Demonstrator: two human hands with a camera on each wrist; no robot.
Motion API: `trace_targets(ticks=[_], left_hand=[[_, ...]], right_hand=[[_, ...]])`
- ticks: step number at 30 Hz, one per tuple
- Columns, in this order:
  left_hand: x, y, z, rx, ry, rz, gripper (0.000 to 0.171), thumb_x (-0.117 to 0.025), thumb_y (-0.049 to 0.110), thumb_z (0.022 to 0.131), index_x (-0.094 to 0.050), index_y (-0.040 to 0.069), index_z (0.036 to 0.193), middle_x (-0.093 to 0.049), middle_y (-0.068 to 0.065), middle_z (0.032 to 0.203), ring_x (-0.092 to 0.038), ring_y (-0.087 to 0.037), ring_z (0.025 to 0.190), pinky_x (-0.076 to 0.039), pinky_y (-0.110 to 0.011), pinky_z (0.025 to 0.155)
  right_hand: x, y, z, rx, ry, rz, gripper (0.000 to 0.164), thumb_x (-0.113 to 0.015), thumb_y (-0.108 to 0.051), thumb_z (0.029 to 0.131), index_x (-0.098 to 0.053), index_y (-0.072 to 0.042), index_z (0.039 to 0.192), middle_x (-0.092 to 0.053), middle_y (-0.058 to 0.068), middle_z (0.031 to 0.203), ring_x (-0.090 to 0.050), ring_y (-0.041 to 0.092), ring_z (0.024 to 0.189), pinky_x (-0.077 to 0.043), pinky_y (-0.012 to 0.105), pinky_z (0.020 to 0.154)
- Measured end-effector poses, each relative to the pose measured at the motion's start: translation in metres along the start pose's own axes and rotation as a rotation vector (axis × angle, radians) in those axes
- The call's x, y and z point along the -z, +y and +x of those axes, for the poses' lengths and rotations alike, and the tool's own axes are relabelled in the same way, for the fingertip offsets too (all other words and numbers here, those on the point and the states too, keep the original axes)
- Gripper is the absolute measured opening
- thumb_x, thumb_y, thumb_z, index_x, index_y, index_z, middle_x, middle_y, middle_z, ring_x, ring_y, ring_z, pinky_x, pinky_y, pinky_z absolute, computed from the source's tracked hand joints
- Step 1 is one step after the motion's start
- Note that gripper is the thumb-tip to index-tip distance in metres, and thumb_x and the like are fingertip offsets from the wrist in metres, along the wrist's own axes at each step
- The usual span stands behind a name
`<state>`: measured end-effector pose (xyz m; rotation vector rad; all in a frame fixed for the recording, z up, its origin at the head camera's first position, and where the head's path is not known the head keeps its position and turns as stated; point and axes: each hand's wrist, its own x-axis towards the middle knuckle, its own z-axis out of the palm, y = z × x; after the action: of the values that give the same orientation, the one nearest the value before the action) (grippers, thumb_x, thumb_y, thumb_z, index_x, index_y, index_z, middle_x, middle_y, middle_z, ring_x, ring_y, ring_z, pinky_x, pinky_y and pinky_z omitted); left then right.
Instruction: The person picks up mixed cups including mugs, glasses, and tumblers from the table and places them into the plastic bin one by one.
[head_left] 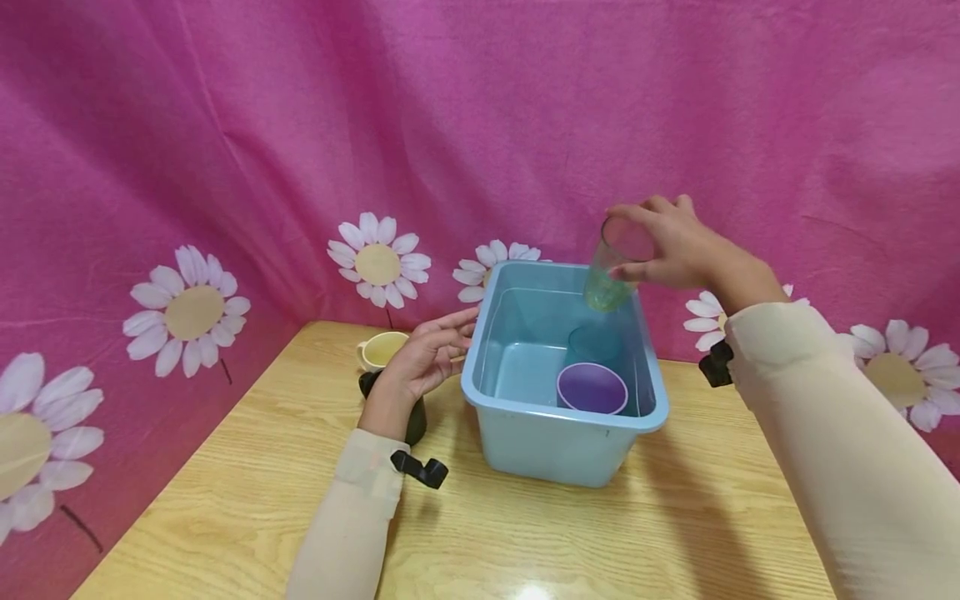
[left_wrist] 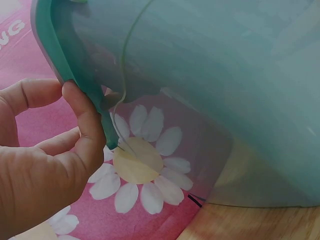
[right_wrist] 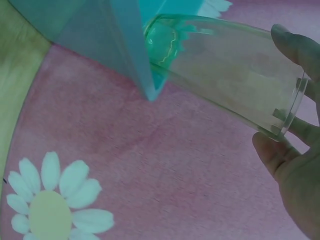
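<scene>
A clear, green-tinted drinking glass [head_left: 609, 271] hangs tilted over the far right side of a light blue plastic tub [head_left: 555, 446]. My right hand [head_left: 667, 242] grips the glass near its mouth, fingers and thumb spread around the rim. In the right wrist view the base of the glass [right_wrist: 215, 65] overlaps the tub's edge. My left hand [head_left: 427, 354] is at the tub's left rim, and the left wrist view shows its fingers curled at the lip [left_wrist: 67, 65]. Inside the tub are a purple cup [head_left: 592, 387] and, behind it, a bluish see-through round vessel [head_left: 592, 342].
A pale yellow cup [head_left: 382, 350] with a handle stands on the wooden table [head_left: 232, 467], left of the tub. A dark object [head_left: 416, 423] is partly hidden behind my left wrist. Pink cloth [head_left: 450, 125] with white flowers hangs behind the table.
</scene>
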<state>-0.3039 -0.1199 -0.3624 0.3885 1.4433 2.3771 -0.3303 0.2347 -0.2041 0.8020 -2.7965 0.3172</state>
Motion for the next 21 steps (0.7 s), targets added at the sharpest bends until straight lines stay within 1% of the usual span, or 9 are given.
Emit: trace_targets(ticks=[3, 5, 12, 21], left_hand=[[-0.001, 0.000, 0.001, 0.002, 0.005, -0.002, 0.062, -0.046, -0.009, 0.094, -0.040, 0.000, 0.155, -0.049, -0.022, 0.147, -0.067, -0.014, 0.083, -0.057, -0.030, 0.078], [-0.001, 0.000, 0.001, 0.004, 0.008, -0.001, 0.062, -0.046, -0.008, 0.094, -0.040, 0.001, 0.155, -0.048, -0.023, 0.148, -0.068, -0.014, 0.083, -0.058, -0.030, 0.078], [0.001, 0.001, 0.002, 0.011, 0.022, 0.000, 0.061, -0.047, -0.008, 0.095, -0.043, 0.002, 0.155, -0.052, -0.020, 0.145, -0.067, -0.015, 0.084, -0.059, -0.031, 0.079], [0.001, 0.001, 0.002, 0.019, 0.024, -0.001, 0.060, -0.046, -0.007, 0.096, -0.044, 0.004, 0.155, -0.048, -0.020, 0.151, -0.068, -0.015, 0.084, -0.058, -0.031, 0.081]], right_hand=[[-0.007, 0.003, 0.001, 0.019, 0.018, 0.010, 0.079, -0.082, -0.032, 0.086, -0.045, -0.016, 0.154, -0.043, 0.028, 0.143, -0.032, 0.048, 0.122, -0.039, 0.064, 0.092], [-0.011, 0.004, 0.002, 0.020, 0.015, 0.015, 0.079, -0.082, -0.034, 0.086, -0.045, -0.016, 0.154, -0.043, 0.027, 0.144, -0.033, 0.048, 0.121, -0.040, 0.064, 0.092], [-0.025, 0.010, 0.006, 0.004, -0.006, 0.017, 0.081, -0.081, -0.040, 0.087, -0.044, -0.016, 0.155, -0.040, 0.028, 0.146, -0.032, 0.049, 0.125, -0.040, 0.067, 0.093], [-0.040, 0.011, 0.008, -0.019, -0.017, 0.037, 0.077, -0.081, -0.039, 0.087, -0.047, -0.018, 0.152, -0.041, 0.027, 0.145, -0.032, 0.047, 0.125, -0.043, 0.067, 0.090]])
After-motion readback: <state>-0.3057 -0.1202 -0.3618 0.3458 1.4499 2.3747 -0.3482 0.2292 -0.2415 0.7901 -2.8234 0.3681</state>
